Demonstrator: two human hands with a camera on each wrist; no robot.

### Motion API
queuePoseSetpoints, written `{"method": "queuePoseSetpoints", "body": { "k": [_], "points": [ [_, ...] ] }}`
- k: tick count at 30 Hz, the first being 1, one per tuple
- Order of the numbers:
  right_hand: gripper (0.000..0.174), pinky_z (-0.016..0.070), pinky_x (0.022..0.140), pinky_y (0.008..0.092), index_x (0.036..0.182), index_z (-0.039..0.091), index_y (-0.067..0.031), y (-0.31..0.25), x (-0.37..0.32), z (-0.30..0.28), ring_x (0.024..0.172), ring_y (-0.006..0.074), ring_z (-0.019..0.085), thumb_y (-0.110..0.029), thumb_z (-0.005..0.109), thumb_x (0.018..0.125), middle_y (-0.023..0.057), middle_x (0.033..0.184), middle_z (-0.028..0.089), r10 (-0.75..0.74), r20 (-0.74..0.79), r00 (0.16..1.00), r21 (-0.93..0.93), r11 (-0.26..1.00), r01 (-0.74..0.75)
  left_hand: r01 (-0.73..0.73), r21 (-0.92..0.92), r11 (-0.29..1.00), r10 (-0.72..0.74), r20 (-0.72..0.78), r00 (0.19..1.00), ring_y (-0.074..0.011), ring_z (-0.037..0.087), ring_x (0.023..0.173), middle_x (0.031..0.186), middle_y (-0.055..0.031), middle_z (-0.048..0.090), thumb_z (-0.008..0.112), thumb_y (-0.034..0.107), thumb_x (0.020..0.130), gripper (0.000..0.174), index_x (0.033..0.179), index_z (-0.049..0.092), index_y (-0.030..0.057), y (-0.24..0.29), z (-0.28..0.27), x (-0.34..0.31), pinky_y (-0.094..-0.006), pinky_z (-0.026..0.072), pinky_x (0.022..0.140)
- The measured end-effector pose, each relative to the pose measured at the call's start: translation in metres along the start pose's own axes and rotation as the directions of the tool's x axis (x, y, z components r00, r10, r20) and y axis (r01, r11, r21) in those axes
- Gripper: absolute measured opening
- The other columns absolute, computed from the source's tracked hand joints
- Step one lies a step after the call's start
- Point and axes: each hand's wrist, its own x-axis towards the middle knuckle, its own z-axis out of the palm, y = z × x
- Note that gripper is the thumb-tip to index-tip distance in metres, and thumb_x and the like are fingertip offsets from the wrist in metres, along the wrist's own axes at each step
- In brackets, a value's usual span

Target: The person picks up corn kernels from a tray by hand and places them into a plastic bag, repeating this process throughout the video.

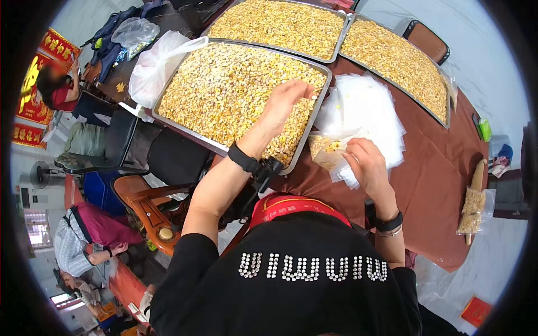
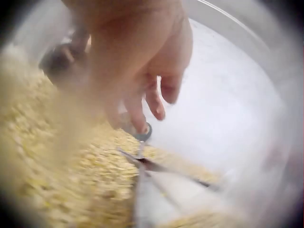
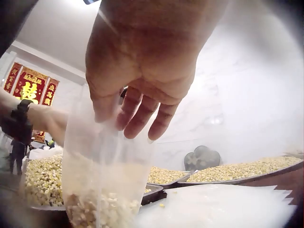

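My left hand (image 1: 283, 105) is over the right part of the nearest metal tray (image 1: 307, 147), which is heaped with yellow and pale grain mix (image 1: 232, 89). In the left wrist view the fingers (image 2: 154, 102) hang down loosely, with nothing plainly held among them. My right hand (image 1: 368, 163) pinches the top of a clear plastic bag (image 3: 107, 156) between thumb and fingers. Grain mix fills the bag's lower part, and the bag stands upright in the right wrist view. Beside and partly behind it lies a stack of flat clear bags (image 1: 367, 109).
Two more grain-filled trays (image 1: 274, 25) (image 1: 400, 64) sit farther back on the brown tablecloth (image 1: 426, 185). A white plastic bag (image 1: 159, 67) leans at the near tray's left corner. Filled packets (image 1: 472, 210) lie at the right edge. Chairs (image 1: 148, 210) and other people (image 1: 92, 235) are at left.
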Motion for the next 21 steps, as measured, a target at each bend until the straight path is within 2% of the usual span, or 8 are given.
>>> {"method": "queuePoseSetpoints", "body": {
  "k": [1,2,4,7,13,15,17,21],
  "points": [
    [0.01,0.0447,0.071,0.036,0.081,0.057,-0.0021,0.0,-0.002,0.0,0.082,0.0272,0.055,-0.008,0.063,0.075,0.0095,0.089,0.057,-0.004,0.0,1.0,0.004,1.0,0.004,0.008,0.345,0.938,-0.018,0.026,1.0,-0.0262,0.054,0.101,0.096,-0.0079,0.061,0.048,0.029,0.09,0.028,0.097,0.06,0.0054,-0.02,-0.013,0.001,-0.0377,0.0407,0.086],
    [0.01,0.0445,0.071,0.0361,0.081,0.057,-0.0023,0.0,-0.006,-0.002,0.081,0.0277,0.055,-0.008,0.062,0.075,0.0096,0.089,0.057,0.042,0.016,0.999,0.019,0.999,-0.042,0.009,0.348,0.938,-0.017,0.019,1.0,-0.0262,0.054,0.101,0.096,-0.0079,0.061,0.048,0.029,0.09,0.028,0.097,0.06,0.0054,-0.036,-0.022,-0.003,-0.0377,0.0407,0.086],
    [0.01,0.0444,0.071,0.0362,0.082,0.057,-0.0024,0.002,-0.013,-0.002,0.081,0.0281,0.055,-0.009,0.062,0.076,0.0097,0.089,0.057,0.074,0.035,0.997,0.038,0.996,-0.075,-0.109,0.955,0.276,0.21,0.051,0.976,-0.0293,0.045,0.112,0.104,-0.0092,0.058,0.051,0.028,0.087,0.027,0.105,0.059,0.0084,-0.067,-0.031,-0.025,-0.0445,0.0359,0.091],
    [0.01,0.0447,0.071,0.0367,0.082,0.058,-0.0021,0.005,-0.019,0.003,0.08,0.0291,0.055,-0.009,0.062,0.077,0.0106,0.089,0.057,0.084,0.023,0.996,0.105,0.991,-0.086,-0.19,0.963,0.19,0.336,0.118,0.934,-0.032,0.04,0.117,0.11,-0.0114,0.054,0.055,0.026,0.084,0.031,0.111,0.056,0.0114,-0.097,-0.035,-0.047,-0.0486,0.0317,0.094],
    [0.007,0.0455,0.072,0.0369,0.082,0.058,0.0006,-0.001,-0.006,0.009,0.081,0.0313,0.056,-0.004,0.06,0.078,0.0141,0.088,0.058,0.105,0.081,0.991,0.132,0.985,-0.115,-0.389,0.819,0.422,0.353,0.246,0.903,-0.0329,0.036,0.123,0.125,-0.0158,0.046,0.056,0.022,0.08,0.041,0.119,0.052,0.0141,-0.101,-0.017,-0.049,-0.0511,0.0252,0.102],
    [0.007,0.0455,0.071,0.0369,0.082,0.057,0.0008,-0.003,-0.005,0.012,0.08,0.0316,0.056,-0.003,0.06,0.077,0.0144,0.087,0.058,0.047,0.073,0.996,0.128,0.99,-0.056,-0.309,0.929,0.201,0.518,0.167,0.839,-0.0332,0.047,0.109,0.109,-0.0166,0.053,0.056,0.016,0.077,0.035,0.111,0.056,0.011,-0.096,-0.011,-0.044,-0.0459,0.034,0.094],
    [0.008,0.045,0.071,0.0377,0.081,0.057,0.0013,0.004,-0.005,0.022,0.078,0.0325,0.055,-0.001,0.061,0.075,0.0152,0.082,0.057,-0.035,0.009,0.999,0.167,0.985,0.033,-0.239,0.912,0.335,0.364,0.109,0.925,-0.0309,0.052,0.098,0.094,-0.0115,0.057,0.056,0.013,0.071,0.024,0.095,0.06,0.0113,-0.073,-0.01,-0.04,-0.0477,0.036,0.087],
    [0.01,0.0409,0.082,0.0415,0.083,0.054,0.0023,0.015,-0.006,0.024,0.089,0.0361,0.052,-0.005,0.059,0.078,0.0193,0.093,0.055,-0.008,0.145,0.989,0.216,0.976,-0.024,-0.242,0.872,0.425,0.479,0.01,0.878,-0.03,0.051,0.091,0.088,-0.0094,0.056,0.052,0.014,0.072,0.017,0.088,0.059,0.0129,-0.079,0.0,-0.034,-0.0524,0.0338,0.084]
  ]
}}
